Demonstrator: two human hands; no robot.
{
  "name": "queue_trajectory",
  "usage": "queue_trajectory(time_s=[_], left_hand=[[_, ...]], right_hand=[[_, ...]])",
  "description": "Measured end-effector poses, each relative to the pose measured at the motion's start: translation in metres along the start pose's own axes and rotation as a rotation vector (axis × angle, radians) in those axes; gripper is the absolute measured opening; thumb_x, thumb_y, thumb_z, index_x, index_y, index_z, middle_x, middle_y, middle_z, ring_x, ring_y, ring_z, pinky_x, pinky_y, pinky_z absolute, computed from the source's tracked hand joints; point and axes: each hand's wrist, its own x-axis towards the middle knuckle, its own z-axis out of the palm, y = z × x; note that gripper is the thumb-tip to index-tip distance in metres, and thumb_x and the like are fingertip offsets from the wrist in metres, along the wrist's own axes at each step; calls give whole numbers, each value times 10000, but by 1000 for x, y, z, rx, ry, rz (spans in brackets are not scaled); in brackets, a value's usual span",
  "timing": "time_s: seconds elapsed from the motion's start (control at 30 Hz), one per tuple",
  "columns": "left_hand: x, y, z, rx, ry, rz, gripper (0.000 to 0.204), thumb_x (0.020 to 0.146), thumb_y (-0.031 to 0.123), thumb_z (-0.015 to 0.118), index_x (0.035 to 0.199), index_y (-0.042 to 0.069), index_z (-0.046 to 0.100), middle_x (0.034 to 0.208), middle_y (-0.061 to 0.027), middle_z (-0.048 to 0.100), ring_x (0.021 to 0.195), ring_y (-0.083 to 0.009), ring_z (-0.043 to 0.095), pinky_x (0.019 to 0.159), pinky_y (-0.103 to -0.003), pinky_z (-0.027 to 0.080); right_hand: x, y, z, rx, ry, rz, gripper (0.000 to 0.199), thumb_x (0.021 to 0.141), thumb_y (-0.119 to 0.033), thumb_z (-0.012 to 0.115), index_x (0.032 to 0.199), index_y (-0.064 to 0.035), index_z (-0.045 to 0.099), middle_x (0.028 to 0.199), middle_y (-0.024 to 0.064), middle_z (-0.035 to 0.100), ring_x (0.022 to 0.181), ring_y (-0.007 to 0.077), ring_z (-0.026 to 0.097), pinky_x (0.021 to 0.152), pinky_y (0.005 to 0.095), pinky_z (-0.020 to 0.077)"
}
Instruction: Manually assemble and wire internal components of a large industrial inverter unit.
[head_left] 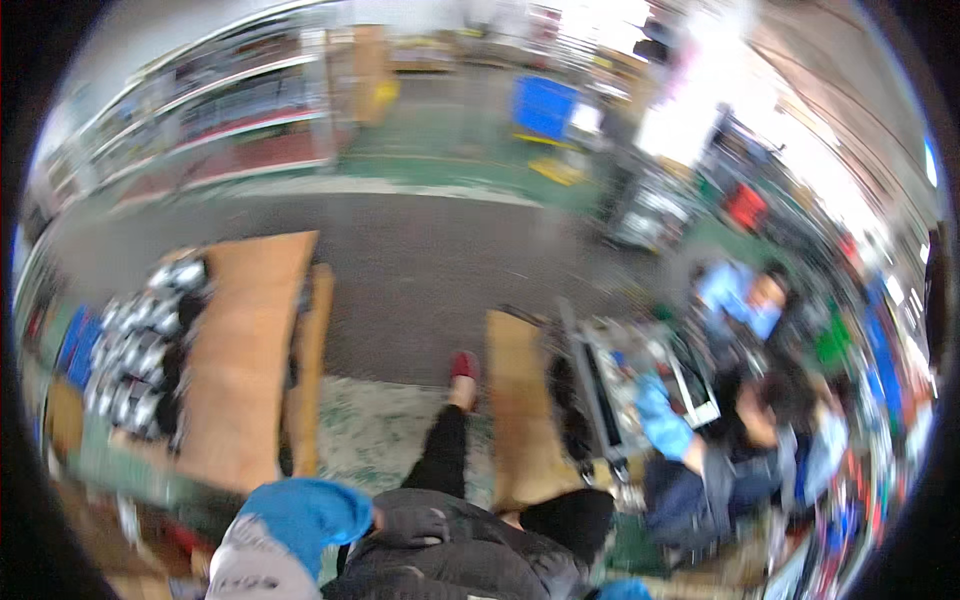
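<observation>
My left arm, in a grey-white sleeve and a blue oversleeve (305,512), bends in front of my dark clothing (450,550) at the lower edge. Only a sliver of my left hand (376,519) shows at the cuff; its fingers are hidden, and whether it holds anything cannot be seen. Of my right arm just a bit of blue sleeve (625,590) appears, with that hand out of view. One of my legs is stretched forward in black trousers, with a red shoe (463,364) on the floor. The picture is smeared by motion.
To the left, shiny metal parts (135,365) stand beside a brown board (250,350). Another board (518,400) and a grey-framed cart (595,390) are at right, near two people in blue (735,295). Shelving (240,110) and a blue bin (545,107) stand farther off.
</observation>
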Motion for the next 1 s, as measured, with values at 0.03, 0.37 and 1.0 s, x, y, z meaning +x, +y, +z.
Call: queue_trajectory(time_s=[0.03, 0.37, 1.0], left_hand=[[4, -4, 0, -14, -36, 0, 231, 927, 204, 587, 1097, 69, 665, 1141, -160, 650, 1118, -358, 584, 974, -475, 458], [18, -13, 0, -9, -132, 28, 238, 973, 235, 538, 1113, 79, 651, 1132, -137, 654, 1089, -360, 585, 978, -458, 451], [17, -16, 0, 10, -92, 32, 215, 955, 198, 552, 1115, 79, 632, 1134, -130, 643, 1118, -352, 575, 1049, -470, 406]], right_hand=[[-19, -3, 4, -26, -6, -53, 360, 731, -217, 698, 1069, -94, 688, 1128, 132, 665, 1005, 334, 644, 838, 439, 542], [-23, -20, -2, -38, -220, -6, 586, 656, -212, 687, 1207, -23, 617, 1277, 146, 589, 1115, 356, 578, 942, 453, 505], [-13, -26, -17, -56, -299, 51, 591, 693, -190, 687, 1263, -51, 613, 1315, 119, 582, 1155, 333, 580, 985, 440, 488]])
